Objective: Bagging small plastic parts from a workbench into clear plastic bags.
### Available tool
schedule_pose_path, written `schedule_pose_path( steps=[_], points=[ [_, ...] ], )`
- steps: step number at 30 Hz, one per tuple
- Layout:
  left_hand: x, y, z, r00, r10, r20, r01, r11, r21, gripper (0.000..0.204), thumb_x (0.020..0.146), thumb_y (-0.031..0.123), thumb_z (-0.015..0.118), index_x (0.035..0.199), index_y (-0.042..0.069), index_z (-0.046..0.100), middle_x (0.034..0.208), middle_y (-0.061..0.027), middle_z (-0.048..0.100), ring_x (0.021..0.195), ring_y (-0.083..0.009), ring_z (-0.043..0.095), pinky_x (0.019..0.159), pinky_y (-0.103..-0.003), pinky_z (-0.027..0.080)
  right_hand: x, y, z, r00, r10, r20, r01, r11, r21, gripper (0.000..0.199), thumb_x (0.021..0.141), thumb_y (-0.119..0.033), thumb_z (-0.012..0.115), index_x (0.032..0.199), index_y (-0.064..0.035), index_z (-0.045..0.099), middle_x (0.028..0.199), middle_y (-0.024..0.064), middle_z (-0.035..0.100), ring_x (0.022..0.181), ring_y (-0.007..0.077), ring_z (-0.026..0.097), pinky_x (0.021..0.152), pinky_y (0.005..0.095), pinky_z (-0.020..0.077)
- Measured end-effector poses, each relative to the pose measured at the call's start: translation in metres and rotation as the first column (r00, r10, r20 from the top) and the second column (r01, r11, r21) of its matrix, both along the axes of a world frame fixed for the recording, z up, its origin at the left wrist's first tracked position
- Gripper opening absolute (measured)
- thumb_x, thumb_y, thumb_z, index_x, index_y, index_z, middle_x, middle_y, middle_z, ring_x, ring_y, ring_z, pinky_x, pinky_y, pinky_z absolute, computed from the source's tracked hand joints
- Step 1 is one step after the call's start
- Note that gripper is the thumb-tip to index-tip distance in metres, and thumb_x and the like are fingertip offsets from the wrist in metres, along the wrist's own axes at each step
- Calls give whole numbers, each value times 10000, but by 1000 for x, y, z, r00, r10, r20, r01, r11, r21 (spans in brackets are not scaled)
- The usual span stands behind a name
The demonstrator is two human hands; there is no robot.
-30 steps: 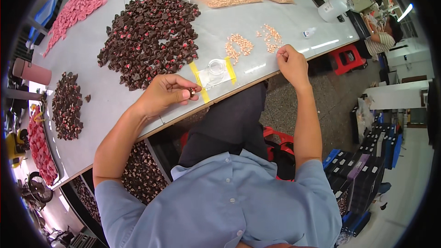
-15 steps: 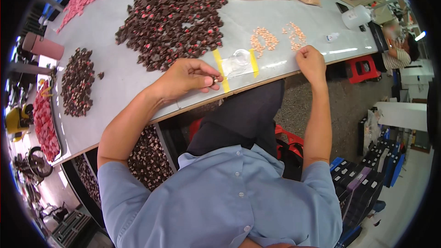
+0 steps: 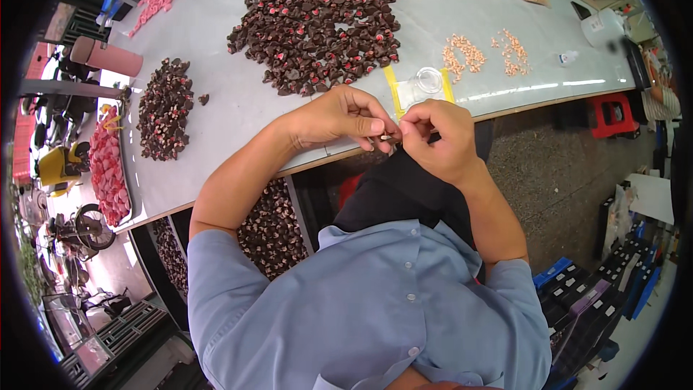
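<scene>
- Large heap of dark brown small parts with red spots [image 3: 317,22]
- Pale grey table [image 3: 231,112]
- Two small orange-pink bead piles [image 3: 463,55]
- Clear packet edged with yellow strips [image 3: 420,88]
- Light blue buttoned shirt [image 3: 361,310]

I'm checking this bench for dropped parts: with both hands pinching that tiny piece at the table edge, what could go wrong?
1. The left hand and right hand meet on a small part right over the table's edge; a slip would likely drop it onto the lap or floor.
2. The big dark pile lies close to the left hand; a sweep might scatter pieces.
</scene>
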State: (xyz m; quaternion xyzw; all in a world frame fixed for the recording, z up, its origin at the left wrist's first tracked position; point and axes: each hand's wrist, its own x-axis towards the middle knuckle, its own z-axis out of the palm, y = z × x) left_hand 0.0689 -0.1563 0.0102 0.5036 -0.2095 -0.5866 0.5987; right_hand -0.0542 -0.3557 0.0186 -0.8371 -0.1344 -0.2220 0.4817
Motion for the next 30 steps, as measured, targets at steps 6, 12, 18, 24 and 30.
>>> schedule_pose_path(
  steps=[6,12,18,24,30],
  points=[
    [0,0,-5,998,-15,53,16,1000,-8,291,890,253,761,1008,-5,695,940,-116,733,851,-164,713,701,-254,574,4,13,-14,992,0,123,12,995,-98,115,776,37,722,838,-27,649,645,47,593,502,143,558,466,272,415],
    [-3,0,-3,998,35,52,-35,999,-6,213,886,167,761,991,-8,698,933,-114,734,832,-156,713,674,-246,569,-6,8,-5,994,-54,-92,59,997,47,65,841,27,680,891,4,647,697,53,647,593,107,621,548,233,484],
    [-5,1,-3,995,18,100,-19,1000,11,167,861,115,779,950,-5,704,898,-103,733,827,-151,713,647,-236,558,-4,1,17,962,75,-262,-82,997,-13,66,845,17,683,892,10,638,695,49,649,580,93,617,533,226,474],
    [-4,0,-1,993,-20,119,16,999,39,180,856,135,788,940,-2,707,879,-104,733,819,-147,713,636,-230,549,1,0,17,961,130,-243,-173,971,-167,71,832,21,688,870,0,632,647,30,627,532,90,592,486,233,445],
    [-4,-1,-1,993,-16,115,12,999,40,196,856,153,791,944,-2,710,865,-103,733,809,-144,714,625,-229,545,0,-1,11,952,129,-276,-164,980,-109,70,833,25,686,870,4,630,642,30,623,525,89,585,483,233,447]
  ],
)
